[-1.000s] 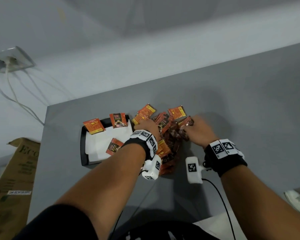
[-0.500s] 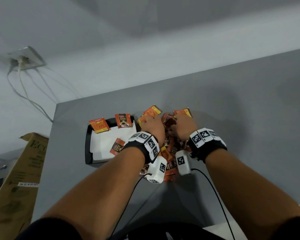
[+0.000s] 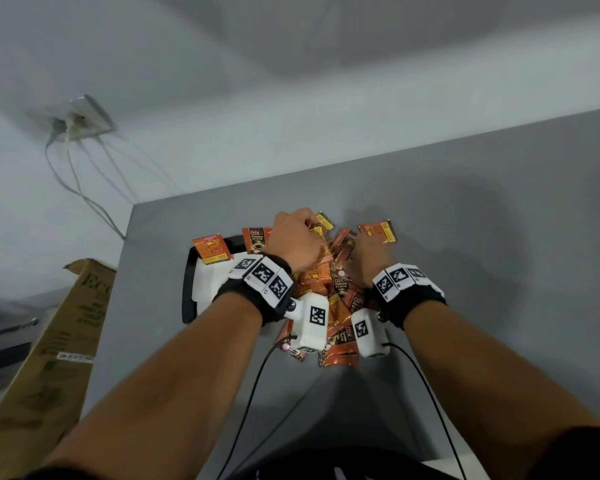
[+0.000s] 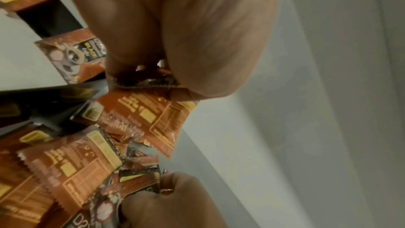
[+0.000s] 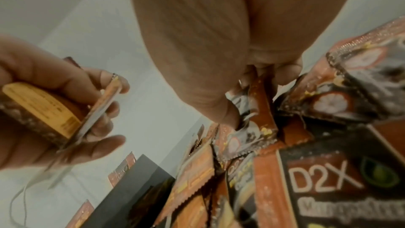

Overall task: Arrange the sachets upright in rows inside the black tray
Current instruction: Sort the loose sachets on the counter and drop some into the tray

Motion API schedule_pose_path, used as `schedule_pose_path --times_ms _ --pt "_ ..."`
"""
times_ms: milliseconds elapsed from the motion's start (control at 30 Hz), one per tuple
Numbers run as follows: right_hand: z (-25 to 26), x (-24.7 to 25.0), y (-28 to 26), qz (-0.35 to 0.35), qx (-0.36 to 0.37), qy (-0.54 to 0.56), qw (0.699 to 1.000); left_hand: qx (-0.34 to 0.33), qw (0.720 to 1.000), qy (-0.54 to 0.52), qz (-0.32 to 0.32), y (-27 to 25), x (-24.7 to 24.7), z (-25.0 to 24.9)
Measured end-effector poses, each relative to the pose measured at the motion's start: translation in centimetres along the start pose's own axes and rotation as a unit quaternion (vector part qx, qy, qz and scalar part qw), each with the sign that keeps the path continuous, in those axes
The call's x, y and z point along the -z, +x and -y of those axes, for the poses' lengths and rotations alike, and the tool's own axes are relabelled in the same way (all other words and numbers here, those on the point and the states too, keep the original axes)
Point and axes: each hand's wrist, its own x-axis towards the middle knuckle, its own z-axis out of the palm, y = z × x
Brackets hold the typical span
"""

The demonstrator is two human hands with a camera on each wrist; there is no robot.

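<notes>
In the head view we see both forearms reach up the middle of the frame over a grey desk (image 3: 465, 237). Our left hand (image 3: 297, 242) is curled round a sachet (image 3: 323, 223) held just above the centre. Our right hand (image 3: 368, 261) lies to its right, fingers down in the pile (image 3: 336, 299) of orange sachets at centre; this view does not show what they have hold of. The black tray (image 3: 187, 289) sits left of the pile, partly behind our left wrist, with a white liner (image 3: 208, 292) in it and two sachets (image 3: 211, 249) standing at its far edge. A cardboard box (image 3: 49, 358) fills the lower left, and a wall socket (image 3: 80, 119) with cables is at upper left.

In the left wrist view, our left hand (image 4: 179, 32) fills the top centre, its fingertips pinching the top edge of a sachet (image 4: 149, 120) that hangs below them. Our right hand (image 4: 171, 202) is at the bottom, with loose sachets to its left.

In the right wrist view, our right hand (image 5: 208, 41) comes down from the top, fingers pinching an upright sachet (image 5: 262, 108) in the pile. Our left hand (image 5: 50, 107) is at the left, clasping its sachet. The tray (image 5: 136, 188) wall shows at lower centre.
</notes>
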Motion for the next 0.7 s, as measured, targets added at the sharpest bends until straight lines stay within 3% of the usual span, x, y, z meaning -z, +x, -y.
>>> schedule_pose_path --times_ms 267,467,600,700 --pt "0.4 0.2 0.6 0.011 -0.013 0.030 0.999 0.070 0.995 -0.070 0.005 -1.0 -0.3 -1.1" --pt "0.3 -0.7 0.8 0.026 0.022 -0.044 0.998 0.090 0.986 0.140 0.016 0.2 -3.6 -1.6" --pt "-0.1 -0.7 1.5 0.014 0.025 0.004 1.000 0.114 0.955 0.273 0.021 1.1 -6.4 -0.9" --pt "-0.1 0.3 1.4 0.025 0.015 0.060 0.998 0.156 0.945 0.287 0.008 1.6 -7.5 -0.3"
